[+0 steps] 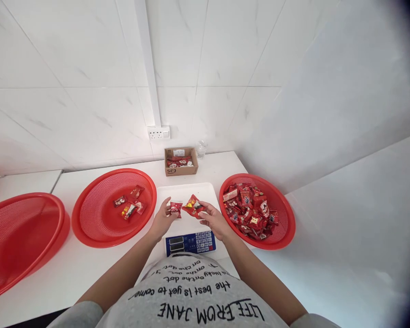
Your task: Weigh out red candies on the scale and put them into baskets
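Observation:
My left hand pinches a small red candy packet above the white pan of a digital scale. Just beside it, my right hand holds a red and gold candy packet between thumb and fingers. Below both hands lies the scale's blue keypad panel. To my right, a red plastic basket carries a heap of red candy packets. Several packets rest in another red basket on my left.
An open cardboard box of red packets stands at the back, by a clear plastic item. Another red basket sits at far left. A power socket is on the tiled wall. The white table ends near the right basket.

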### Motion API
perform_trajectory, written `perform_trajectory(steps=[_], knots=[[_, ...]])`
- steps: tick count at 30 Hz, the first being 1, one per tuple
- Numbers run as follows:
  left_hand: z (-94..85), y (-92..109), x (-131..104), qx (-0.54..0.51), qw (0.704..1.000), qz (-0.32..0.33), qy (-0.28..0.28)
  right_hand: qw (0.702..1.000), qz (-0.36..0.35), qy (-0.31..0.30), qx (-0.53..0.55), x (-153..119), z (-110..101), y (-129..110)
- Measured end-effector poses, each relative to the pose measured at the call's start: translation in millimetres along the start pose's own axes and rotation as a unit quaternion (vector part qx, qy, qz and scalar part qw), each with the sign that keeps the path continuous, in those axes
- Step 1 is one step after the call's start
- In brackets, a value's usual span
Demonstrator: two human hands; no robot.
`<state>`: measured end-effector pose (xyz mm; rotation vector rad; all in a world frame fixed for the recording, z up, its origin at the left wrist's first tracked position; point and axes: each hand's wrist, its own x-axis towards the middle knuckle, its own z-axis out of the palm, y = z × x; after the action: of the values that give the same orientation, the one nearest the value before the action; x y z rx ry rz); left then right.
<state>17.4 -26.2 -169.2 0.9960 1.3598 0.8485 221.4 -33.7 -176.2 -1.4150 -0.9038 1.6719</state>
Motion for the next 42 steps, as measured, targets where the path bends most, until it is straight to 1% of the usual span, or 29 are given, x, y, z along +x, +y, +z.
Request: perform_trajectory(steps=[2, 3, 5, 6, 8, 11, 14, 17, 20, 23, 28, 32, 35, 37, 38, 39, 41, 42], knots=[[-2.6, -9.9, 5.7, 0.116, 0.993, 0.028, 0.025, 0.991, -0.021, 0.027, -0.130, 3.2, -3.5, 4.0], [-4.3, -15.6, 8.2, 0.181, 0.982, 0.047, 0.031, 0.976, -0.037, 0.047, -0.207, 4.7, -5.4, 6.6], [-7.0, -27.0, 11.6, 0.301, 0.949, 0.092, 0.021, 0.929, -0.076, 0.078, -0.352, 7.3, -7.9, 11.4], [-7.4, -32.0, 12.5, 0.349, 0.930, 0.113, 0.008, 0.902, -0.094, 0.080, -0.413, 8.5, -7.9, 13.1], [-6.4, -39.4, 13.0, 0.426, 0.894, 0.138, -0.024, 0.855, -0.121, 0.056, -0.501, 10.8, -4.4, 14.6], [-1.9, -44.0, 11.6, 0.508, 0.846, 0.151, -0.063, 0.808, -0.150, -0.008, -0.570, 15.1, 7.1, 13.9], [0.6, -45.4, 9.9, 0.565, 0.807, 0.153, -0.078, 0.784, -0.148, -0.057, -0.600, 19.3, 18.2, 14.4], [-1.2, -48.9, 9.5, 0.592, 0.784, 0.167, -0.083, 0.769, -0.121, -0.089, -0.621, 21.9, 23.4, 16.6], [-4.0, -52.6, 10.1, 0.605, 0.770, 0.181, -0.090, 0.756, -0.109, -0.100, -0.638, 23.0, 24.5, 16.4], [-4.7, -51.5, 9.3, 0.612, 0.765, 0.178, -0.092, 0.753, -0.102, -0.109, -0.641, 22.0, 24.8, 13.1], [-2.0, -43.1, 3.0, 0.618, 0.765, 0.151, -0.096, 0.762, -0.098, -0.102, -0.632, 16.4, 23.5, 13.2], [3.2, -43.3, -0.4, 0.628, 0.752, 0.179, -0.088, 0.768, -0.105, -0.099, -0.624, 14.7, 21.2, 19.0], [7.5, -45.6, -0.7, 0.628, 0.746, 0.200, -0.098, 0.780, -0.120, -0.099, -0.607, 14.4, 18.4, 21.5], [9.0, -44.6, -1.0, 0.620, 0.753, 0.195, -0.106, 0.797, -0.157, -0.087, -0.577, 14.0, 12.1, 21.8], [9.2, -43.0, -1.3, 0.613, 0.759, 0.190, -0.108, 0.810, -0.184, -0.066, -0.553, 13.9, 6.3, 21.6], [9.1, -40.9, -1.6, 0.603, 0.767, 0.187, -0.110, 0.825, -0.211, -0.032, -0.524, 13.9, -1.7, 21.5], [8.3, -35.5, -1.9, 0.575, 0.789, 0.185, -0.111, 0.852, -0.244, 0.072, -0.457, 14.6, -24.8, 21.5], [8.0, -32.8, -1.7, 0.559, 0.801, 0.186, -0.111, 0.863, -0.244, 0.131, -0.423, 15.3, -39.4, 21.9]])
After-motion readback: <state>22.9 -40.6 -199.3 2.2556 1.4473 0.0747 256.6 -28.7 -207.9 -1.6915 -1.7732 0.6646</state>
